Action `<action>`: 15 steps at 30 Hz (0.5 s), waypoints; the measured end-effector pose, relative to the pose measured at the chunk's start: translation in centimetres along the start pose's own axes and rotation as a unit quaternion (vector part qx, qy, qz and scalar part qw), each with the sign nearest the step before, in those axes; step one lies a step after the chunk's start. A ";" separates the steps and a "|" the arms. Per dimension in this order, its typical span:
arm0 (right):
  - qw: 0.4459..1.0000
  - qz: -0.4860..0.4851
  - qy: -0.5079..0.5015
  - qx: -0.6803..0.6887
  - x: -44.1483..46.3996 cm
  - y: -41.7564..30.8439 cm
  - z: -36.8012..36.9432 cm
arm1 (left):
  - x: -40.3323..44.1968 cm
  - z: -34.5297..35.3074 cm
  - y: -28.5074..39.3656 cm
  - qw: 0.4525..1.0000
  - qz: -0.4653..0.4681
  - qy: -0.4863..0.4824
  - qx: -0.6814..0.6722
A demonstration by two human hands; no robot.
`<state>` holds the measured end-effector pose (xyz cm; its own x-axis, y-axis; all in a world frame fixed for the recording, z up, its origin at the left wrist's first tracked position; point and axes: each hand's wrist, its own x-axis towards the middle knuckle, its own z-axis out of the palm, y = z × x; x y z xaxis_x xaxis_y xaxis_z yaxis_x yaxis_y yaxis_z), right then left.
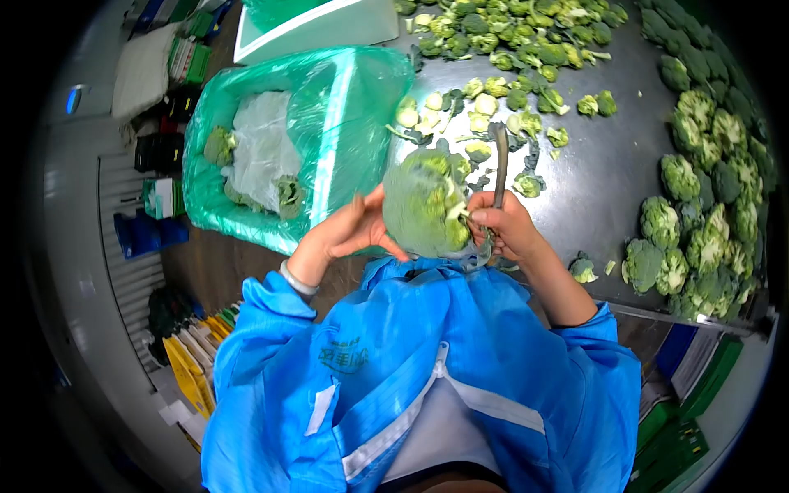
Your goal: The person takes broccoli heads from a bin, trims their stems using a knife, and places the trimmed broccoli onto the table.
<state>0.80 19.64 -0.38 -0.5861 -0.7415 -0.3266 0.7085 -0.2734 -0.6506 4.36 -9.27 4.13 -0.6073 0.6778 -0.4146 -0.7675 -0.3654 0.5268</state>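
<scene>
Cupping the broccoli (417, 201) with your open left hand (345, 226), right hand (511, 227) gripping a stick (500, 160), you could drop the broccoli through loose support.

Bright reflected glare is seen on the counter (588, 152); the corners are blacked out, edges strongly curved, side areas dimmer.

Left of the grey metal tabletop (604, 156) is placed a green-plastic-lined rectangular bin (362, 131); green broccoli heads (708, 222) are piled right, small green florets (526, 31) spread far.
</scene>
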 end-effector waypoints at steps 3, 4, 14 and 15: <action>0.995 -0.038 0.019 0.092 0.3 0.2 1.3 | 1.1 -0.5 -1.1 0.911 0.100 0.139 0.376; 0.994 -0.037 0.027 0.095 0.3 0.1 2.0 | 1.8 2.3 -0.9 0.936 0.146 0.210 0.241; 0.978 -0.113 -0.129 0.118 -2.7 0.2 -1.7 | 0.4 -0.4 -4.5 0.962 0.077 0.202 -0.169; 0.988 -0.123 -0.042 0.081 -3.1 -1.3 -2.3 | 0.2 -0.1 -4.3 0.955 0.091 0.245 -0.139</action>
<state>0.85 23.72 -0.09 -0.7184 -0.6869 -0.1099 0.6061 -0.5405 -0.5835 7.58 -7.63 1.72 -0.7066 0.2314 -0.6687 -0.6236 -0.6501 0.4341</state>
